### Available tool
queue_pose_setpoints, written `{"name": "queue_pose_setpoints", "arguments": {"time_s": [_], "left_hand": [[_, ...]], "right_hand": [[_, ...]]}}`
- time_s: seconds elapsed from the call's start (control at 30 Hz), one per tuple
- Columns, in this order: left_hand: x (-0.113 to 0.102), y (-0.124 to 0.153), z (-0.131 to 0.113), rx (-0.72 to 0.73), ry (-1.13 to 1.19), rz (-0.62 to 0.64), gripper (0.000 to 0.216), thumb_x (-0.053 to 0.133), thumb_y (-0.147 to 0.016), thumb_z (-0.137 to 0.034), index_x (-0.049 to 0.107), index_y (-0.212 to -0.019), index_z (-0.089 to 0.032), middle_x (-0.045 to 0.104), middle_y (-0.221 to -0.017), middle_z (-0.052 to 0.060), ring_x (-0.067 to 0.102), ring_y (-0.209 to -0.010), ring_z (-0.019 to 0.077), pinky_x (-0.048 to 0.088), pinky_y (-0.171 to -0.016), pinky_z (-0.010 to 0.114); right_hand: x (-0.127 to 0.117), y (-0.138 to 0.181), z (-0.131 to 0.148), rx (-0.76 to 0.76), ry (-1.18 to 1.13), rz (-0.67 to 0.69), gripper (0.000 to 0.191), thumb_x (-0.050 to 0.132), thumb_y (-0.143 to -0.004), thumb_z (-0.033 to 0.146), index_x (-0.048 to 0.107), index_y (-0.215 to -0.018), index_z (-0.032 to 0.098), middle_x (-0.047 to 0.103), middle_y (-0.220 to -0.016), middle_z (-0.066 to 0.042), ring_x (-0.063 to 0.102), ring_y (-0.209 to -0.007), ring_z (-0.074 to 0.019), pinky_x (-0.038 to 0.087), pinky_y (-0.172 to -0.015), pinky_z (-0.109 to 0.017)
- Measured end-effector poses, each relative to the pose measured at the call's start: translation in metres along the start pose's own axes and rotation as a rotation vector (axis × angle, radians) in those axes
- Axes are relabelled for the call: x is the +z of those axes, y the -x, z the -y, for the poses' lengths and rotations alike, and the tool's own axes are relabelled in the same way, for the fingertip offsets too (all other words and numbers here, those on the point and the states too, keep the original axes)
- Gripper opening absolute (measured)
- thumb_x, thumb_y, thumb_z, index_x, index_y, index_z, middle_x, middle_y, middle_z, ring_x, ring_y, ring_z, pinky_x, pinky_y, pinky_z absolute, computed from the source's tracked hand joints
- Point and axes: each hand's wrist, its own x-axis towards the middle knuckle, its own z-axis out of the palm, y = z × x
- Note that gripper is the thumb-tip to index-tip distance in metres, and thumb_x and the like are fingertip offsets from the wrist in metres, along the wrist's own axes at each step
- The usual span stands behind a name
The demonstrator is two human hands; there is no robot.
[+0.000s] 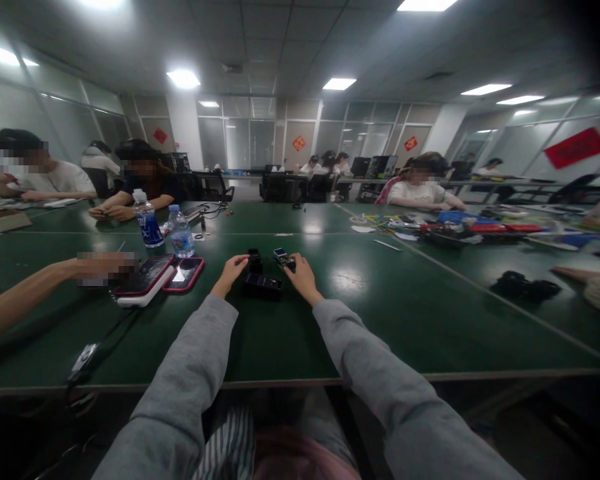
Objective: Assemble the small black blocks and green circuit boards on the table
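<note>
My right hand (303, 275) is closed around a small electronic module (281, 254) with a pale, screen-like face, held just above the green table. My left hand (233, 272) has its fingers drawn together, the tips beside a small black piece (254, 259). Whether anything thin sits between those fingertips is too small to tell. Between my hands, on the near side, lies a black box-like case (263, 284) with a dark, glossy top.
At left, a phone (147, 275) rests on a white block, near a red-edged phone (184, 274), two bottles (181, 233) and another person's hand (105, 267). Cables and tools (480, 230) cover the right back of the table (380, 320). A black object (526, 287) lies at right.
</note>
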Motion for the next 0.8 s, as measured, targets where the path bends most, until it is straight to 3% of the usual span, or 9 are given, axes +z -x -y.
{"name": "queue_pose_setpoints", "arguments": {"time_s": [0.13, 0.37, 0.57, 0.8], "left_hand": [[0.002, -0.003, 0.005, 0.009, -0.012, 0.027, 0.036, 0.065, -0.079, -0.037, 0.069, -0.107, -0.015, 0.070, -0.106, 0.010, 0.064, -0.097, 0.0207, 0.047, -0.094, 0.038], [0.003, -0.001, 0.002, 0.032, -0.044, 0.029, 0.036, 0.067, -0.077, -0.039, 0.070, -0.105, -0.016, 0.070, -0.108, 0.010, 0.063, -0.101, 0.0225, 0.046, -0.096, 0.040], [0.007, 0.006, -0.010, 0.059, -0.111, -0.017, 0.028, 0.071, -0.074, -0.034, 0.073, -0.096, -0.018, 0.071, -0.107, 0.009, 0.062, -0.105, 0.0244, 0.043, -0.100, 0.040], [0.007, 0.010, -0.014, 0.059, -0.128, -0.008, 0.025, 0.067, -0.077, -0.028, 0.073, -0.099, -0.017, 0.070, -0.110, 0.010, 0.061, -0.106, 0.0237, 0.043, -0.100, 0.038]], "right_hand": [[0.003, -0.002, -0.005, -0.061, 0.055, 0.094, 0.058, 0.064, -0.083, 0.033, 0.043, -0.137, 0.025, 0.051, -0.113, -0.011, 0.052, -0.104, -0.0256, 0.044, -0.090, -0.039], [0.003, -0.003, -0.007, -0.042, 0.015, 0.093, 0.032, 0.058, -0.086, 0.025, 0.055, -0.118, 0.024, 0.055, -0.106, -0.007, 0.053, -0.100, -0.0206, 0.044, -0.087, -0.034], [0.001, -0.002, -0.006, -0.009, 0.026, 0.081, 0.032, 0.059, -0.084, 0.024, 0.054, -0.116, 0.023, 0.056, -0.107, -0.008, 0.053, -0.100, -0.0210, 0.044, -0.087, -0.035], [0.002, -0.003, -0.007, -0.017, -0.001, 0.052, 0.030, 0.060, -0.082, 0.024, 0.054, -0.111, 0.023, 0.057, -0.104, -0.006, 0.053, -0.097, -0.0206, 0.044, -0.085, -0.035]]}}
